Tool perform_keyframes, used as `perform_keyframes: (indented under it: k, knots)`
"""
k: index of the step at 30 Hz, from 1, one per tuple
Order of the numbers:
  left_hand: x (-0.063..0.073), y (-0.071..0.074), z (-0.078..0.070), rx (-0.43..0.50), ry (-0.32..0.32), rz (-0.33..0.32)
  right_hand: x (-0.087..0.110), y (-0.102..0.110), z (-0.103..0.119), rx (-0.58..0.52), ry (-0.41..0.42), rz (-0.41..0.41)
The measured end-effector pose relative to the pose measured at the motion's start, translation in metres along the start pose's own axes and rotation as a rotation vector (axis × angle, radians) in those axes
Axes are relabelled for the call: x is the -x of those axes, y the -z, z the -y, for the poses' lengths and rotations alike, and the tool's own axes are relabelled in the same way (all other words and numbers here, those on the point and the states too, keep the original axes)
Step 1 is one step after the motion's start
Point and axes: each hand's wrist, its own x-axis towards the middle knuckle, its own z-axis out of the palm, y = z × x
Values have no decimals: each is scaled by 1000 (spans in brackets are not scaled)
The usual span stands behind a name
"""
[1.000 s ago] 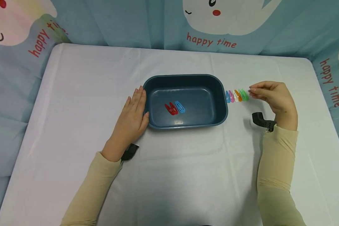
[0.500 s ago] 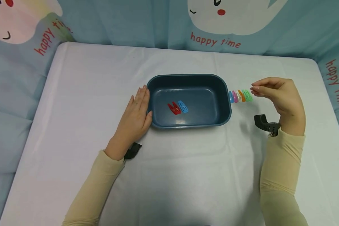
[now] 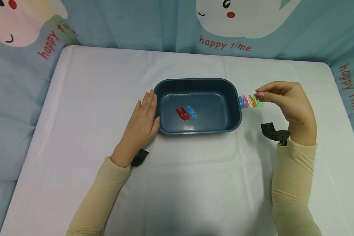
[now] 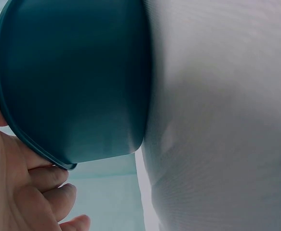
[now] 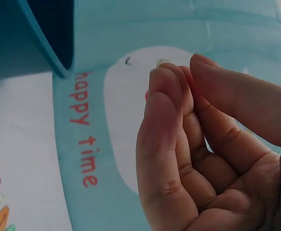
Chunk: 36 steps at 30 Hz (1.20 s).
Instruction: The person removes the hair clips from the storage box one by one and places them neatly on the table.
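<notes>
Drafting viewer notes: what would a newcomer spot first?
The dark tub mid-table, red clips and a blue one inside. Next, the bright clip row at its right end, right hand over the green end. The left hand lies against the tub's left end.

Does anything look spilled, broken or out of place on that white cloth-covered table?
Nothing stands out. The dark blue rectangular tub sits upright, no spill or damage shows, and the row of multicoloured snap hair clips beside it looks tidy. The red and blue hair clips inside lie slanted, but not oddly.
</notes>
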Motion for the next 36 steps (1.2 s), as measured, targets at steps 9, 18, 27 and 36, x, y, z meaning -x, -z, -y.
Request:
perform_keyframes:
  k: [9,18,27,36]
  knots:
    - [0,2,0,-8,0,13,-3,-20,0,115,-67,71]
    - [1,2,0,-19,-11,1,-9,-39,4,278,-80,150]
    - [1,2,1,-26,-15,-4,-23,-66,10,398,-57,205]
    - [1,2,0,-24,-13,-10,-35,-90,10,451,-53,250]
